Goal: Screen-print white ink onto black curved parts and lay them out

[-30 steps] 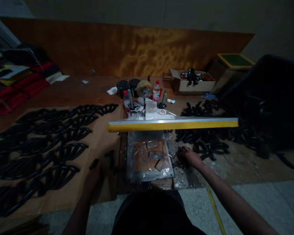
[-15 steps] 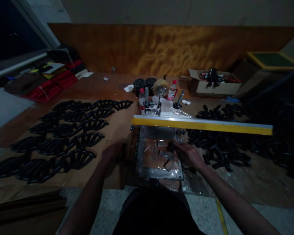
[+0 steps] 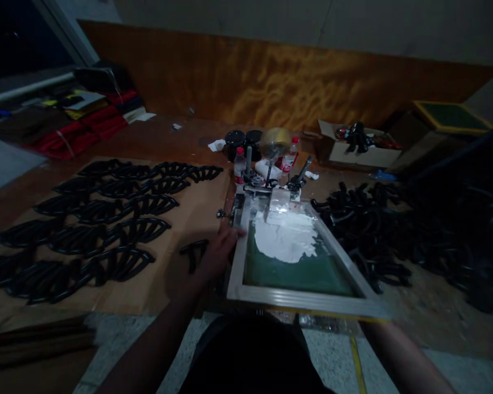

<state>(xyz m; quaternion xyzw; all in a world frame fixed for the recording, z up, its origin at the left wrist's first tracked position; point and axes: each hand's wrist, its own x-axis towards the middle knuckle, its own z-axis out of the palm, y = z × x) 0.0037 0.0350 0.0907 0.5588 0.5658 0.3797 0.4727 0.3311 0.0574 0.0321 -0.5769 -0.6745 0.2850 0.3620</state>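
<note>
A silver-edged screen printing frame (image 3: 296,296) with green mesh lies low over the work area in front of me. White ink (image 3: 285,238) is spread over its far half, below a pale block-shaped squeegee (image 3: 280,202). My left hand (image 3: 222,249) is at the frame's left side, index finger stretched toward the rail; no held thing shows. Beside that hand a black curved piece (image 3: 194,253) lies on the cardboard. My right forearm (image 3: 406,350) reaches to the frame's front right corner, and the frame hides that hand. The jig plate underneath is covered.
Rows of black curved pieces (image 3: 82,238) cover the cardboard (image 3: 164,284) at left. A heap of black pieces (image 3: 370,219) lies at right. Behind the frame stand bottles (image 3: 290,156), black jars (image 3: 235,143) and a tape roll (image 3: 276,138). An open carton (image 3: 363,156) stands back right.
The frame has swung down from its raised position and covers the jig plate. My left hand has moved right toward the frame, leaving a black piece on the cardboard. My right hand has gone beneath the frame.
</note>
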